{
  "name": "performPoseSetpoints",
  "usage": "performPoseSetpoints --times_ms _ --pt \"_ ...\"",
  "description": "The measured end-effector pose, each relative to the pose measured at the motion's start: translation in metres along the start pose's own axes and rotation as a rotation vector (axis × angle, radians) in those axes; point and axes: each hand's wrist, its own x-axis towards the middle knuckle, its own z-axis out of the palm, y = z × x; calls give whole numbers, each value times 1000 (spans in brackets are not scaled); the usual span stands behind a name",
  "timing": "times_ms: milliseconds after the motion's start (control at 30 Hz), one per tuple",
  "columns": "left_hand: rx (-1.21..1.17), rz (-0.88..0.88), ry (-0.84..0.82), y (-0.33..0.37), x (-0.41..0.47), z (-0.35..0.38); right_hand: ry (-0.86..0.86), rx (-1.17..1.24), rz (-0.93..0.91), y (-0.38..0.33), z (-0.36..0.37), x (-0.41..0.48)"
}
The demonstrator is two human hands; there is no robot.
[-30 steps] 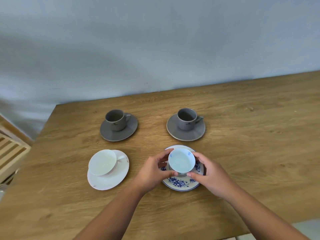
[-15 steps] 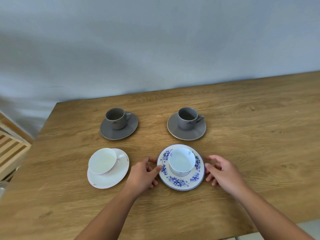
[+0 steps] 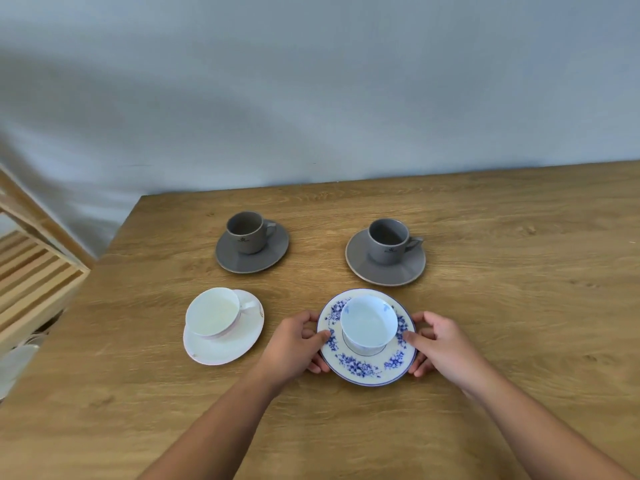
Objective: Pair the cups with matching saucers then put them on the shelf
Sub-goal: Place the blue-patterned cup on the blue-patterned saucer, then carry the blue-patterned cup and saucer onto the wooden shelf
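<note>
A white cup with blue flowers (image 3: 368,323) stands on a blue-flowered saucer (image 3: 360,368) near the table's front. My left hand (image 3: 294,344) grips the saucer's left rim, thumb on top. My right hand (image 3: 440,344) grips its right rim the same way. To the left, a plain white cup (image 3: 213,311) sits on a white saucer (image 3: 225,348). Further back, a grey cup (image 3: 245,232) rests on a grey saucer (image 3: 254,259), and a second grey cup (image 3: 388,240) on its grey saucer (image 3: 384,273).
The wooden table (image 3: 519,306) runs up to a grey wall. A slatted wooden shelf (image 3: 31,271) stands off the table's left edge, with pale dishes (image 3: 14,362) on a lower level.
Both hands let go of the blue-flowered cup, moved outward, and closed on the saucer's left and right rims. The view shifted slightly to the left.
</note>
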Motion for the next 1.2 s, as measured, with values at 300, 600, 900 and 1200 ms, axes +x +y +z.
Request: performPoseSetpoints --times_ms 300,600,900,1200 --pt "-217 79 314 35 -41 -17 -165 -8 -258 -86 -2 16" --pt "-268 97 597 19 -117 -108 -407 -3 -372 -151 107 2" --pt "-219 22 770 -56 -222 -239 -546 6 -331 -162 291 -55" --pt "-216 -50 887 -132 -294 -330 -682 -98 -307 -167 437 -85"
